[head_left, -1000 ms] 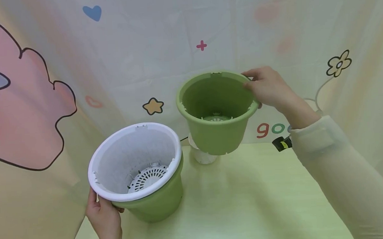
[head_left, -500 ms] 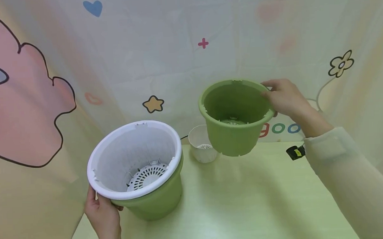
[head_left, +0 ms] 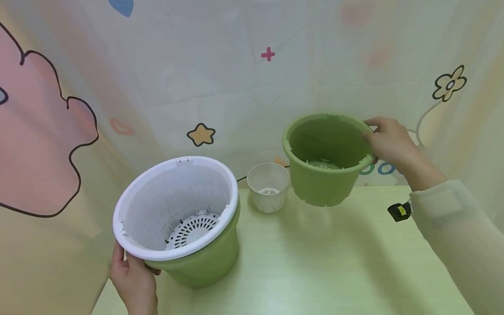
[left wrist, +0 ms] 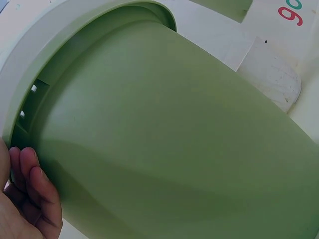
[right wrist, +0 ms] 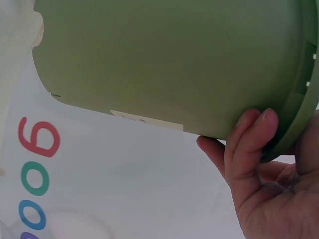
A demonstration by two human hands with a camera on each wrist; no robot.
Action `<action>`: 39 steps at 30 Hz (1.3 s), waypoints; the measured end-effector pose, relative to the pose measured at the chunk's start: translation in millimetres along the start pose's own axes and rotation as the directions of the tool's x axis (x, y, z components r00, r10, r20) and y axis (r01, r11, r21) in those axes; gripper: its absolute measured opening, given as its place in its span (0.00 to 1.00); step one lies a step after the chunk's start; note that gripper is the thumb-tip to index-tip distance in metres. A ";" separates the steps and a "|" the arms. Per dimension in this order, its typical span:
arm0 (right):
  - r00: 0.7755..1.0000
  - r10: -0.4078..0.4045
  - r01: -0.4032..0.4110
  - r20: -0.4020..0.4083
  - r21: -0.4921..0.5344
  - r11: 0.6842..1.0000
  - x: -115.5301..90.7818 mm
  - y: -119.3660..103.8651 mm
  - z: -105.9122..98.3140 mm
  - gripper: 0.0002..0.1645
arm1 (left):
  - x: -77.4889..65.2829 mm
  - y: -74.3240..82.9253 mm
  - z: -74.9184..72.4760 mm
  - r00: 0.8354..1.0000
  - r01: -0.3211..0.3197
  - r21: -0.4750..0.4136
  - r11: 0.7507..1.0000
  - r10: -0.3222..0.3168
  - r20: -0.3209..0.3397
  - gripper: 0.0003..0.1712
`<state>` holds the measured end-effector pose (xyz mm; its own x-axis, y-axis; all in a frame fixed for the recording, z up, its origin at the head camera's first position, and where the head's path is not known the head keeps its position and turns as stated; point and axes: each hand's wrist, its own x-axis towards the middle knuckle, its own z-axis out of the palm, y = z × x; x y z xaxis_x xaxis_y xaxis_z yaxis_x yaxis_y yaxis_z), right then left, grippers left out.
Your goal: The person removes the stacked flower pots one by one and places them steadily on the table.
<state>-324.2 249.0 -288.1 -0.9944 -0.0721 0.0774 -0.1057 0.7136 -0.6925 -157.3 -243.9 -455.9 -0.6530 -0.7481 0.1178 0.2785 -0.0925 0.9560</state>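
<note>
On the left in the head view, a white flowerpot [head_left: 165,193] with a slotted bottom sits nested inside a green flowerpot [head_left: 206,268]. My left hand [head_left: 135,284] grips this nested pair at the near left of the rim; in the left wrist view its fingers [left wrist: 47,194] curl under the green rim. The pair tilts slightly; whether its base touches the table cannot be told. To the right, my right hand [head_left: 393,143] holds a smaller green flowerpot [head_left: 325,187] by its rim, thumb inside and fingers outside. That pot hangs above the table's back part.
A small white pot [head_left: 269,201] with a perforated bottom stands at the back of the pale green table [head_left: 314,276]. A black item [head_left: 399,211] with a yellow mark shows beside my right sleeve. Behind everything hangs a printed curtain [head_left: 216,75].
My right hand has moved right and down with the smaller green flowerpot, uncovering the small white pot behind it. My left hand and the nested pots have stayed almost still.
</note>
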 end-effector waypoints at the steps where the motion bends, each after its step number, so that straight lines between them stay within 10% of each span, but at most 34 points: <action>1: 1.000 0.009 -0.009 0.000 -0.003 1.000 -0.3 3.8 0.1 0.30 | 0.0 0.1 0.5 1.000 0.000 -0.002 1.000 0.000 0.003 0.22; 39: 0.985 0.173 -0.170 -0.015 0.124 0.978 11.4 84.2 68.9 0.36 | -4.9 4.4 1.7 1.000 -0.002 0.018 1.000 0.002 -0.009 0.22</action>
<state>-344.7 260.3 -395.0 -0.9975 0.0629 -0.0327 0.0649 0.6234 -0.7792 -154.1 -239.5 -451.8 -0.6456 -0.7546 0.1176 0.2671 -0.0788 0.9605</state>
